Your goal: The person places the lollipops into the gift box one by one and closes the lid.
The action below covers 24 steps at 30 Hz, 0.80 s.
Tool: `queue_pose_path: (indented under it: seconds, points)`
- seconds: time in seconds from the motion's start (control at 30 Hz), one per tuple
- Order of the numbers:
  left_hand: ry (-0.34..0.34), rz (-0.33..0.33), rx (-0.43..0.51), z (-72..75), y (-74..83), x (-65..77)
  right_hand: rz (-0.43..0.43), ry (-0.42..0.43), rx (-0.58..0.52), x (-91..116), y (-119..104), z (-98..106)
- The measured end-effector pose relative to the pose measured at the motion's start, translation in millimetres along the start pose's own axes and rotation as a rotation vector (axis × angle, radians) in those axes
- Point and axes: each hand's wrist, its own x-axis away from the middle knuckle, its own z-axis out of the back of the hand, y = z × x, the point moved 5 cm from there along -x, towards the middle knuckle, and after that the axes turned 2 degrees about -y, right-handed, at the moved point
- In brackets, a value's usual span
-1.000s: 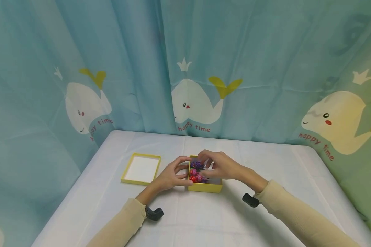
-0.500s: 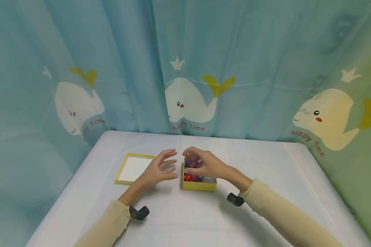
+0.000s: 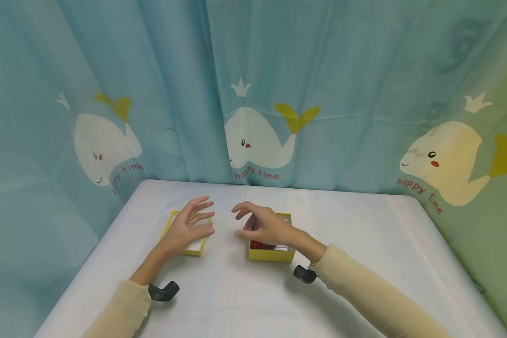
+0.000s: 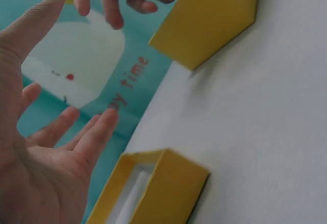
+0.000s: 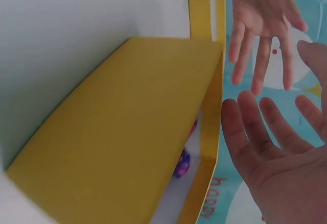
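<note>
My left hand (image 3: 186,232) hovers over a shallow yellow lid with a white inside (image 3: 195,252), fingers spread and nothing held. My right hand (image 3: 270,225) is above the left part of a yellow box (image 3: 272,256), its fingers loosely bent with nothing between them. Inside the box lie small flower-like clusters in purple and red (image 5: 182,164), partly hidden by the hand in the head view. In the left wrist view, the lid (image 4: 176,188) is below the left palm, and the box (image 4: 214,20) stands farther off.
A white-covered table (image 3: 363,234) carries the box and the lid, a short gap between them. Behind it hangs a blue-green curtain (image 3: 173,70) with whale prints. Dark wrist-worn devices (image 3: 164,291) sit at both cuffs.
My left hand has let go of the box's left side and moved left over the lid. My right hand has come out of the box and shifted left above it.
</note>
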Motion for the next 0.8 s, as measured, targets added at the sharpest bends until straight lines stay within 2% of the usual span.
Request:
queue_pose_path:
  seconds: [0.23,0.43,0.63,0.8]
  points:
    - [0.075,-0.015,-0.123,29.2,5.1,15.3,-0.055,-0.03,0.001,-15.5,-10.4,-17.7]
    - [0.142,0.003,-0.161,54.4,12.7,28.1,-0.107,-0.044,-0.015,-24.7,-13.4,-32.4]
    - [0.187,0.019,-0.243,75.5,17.2,39.4,-0.182,-0.021,-0.035,-31.7,-12.1,-44.6]
    - [0.193,0.059,-0.356,88.6,13.2,44.5,-0.271,0.006,-0.064,-36.1,-9.8,-55.4]
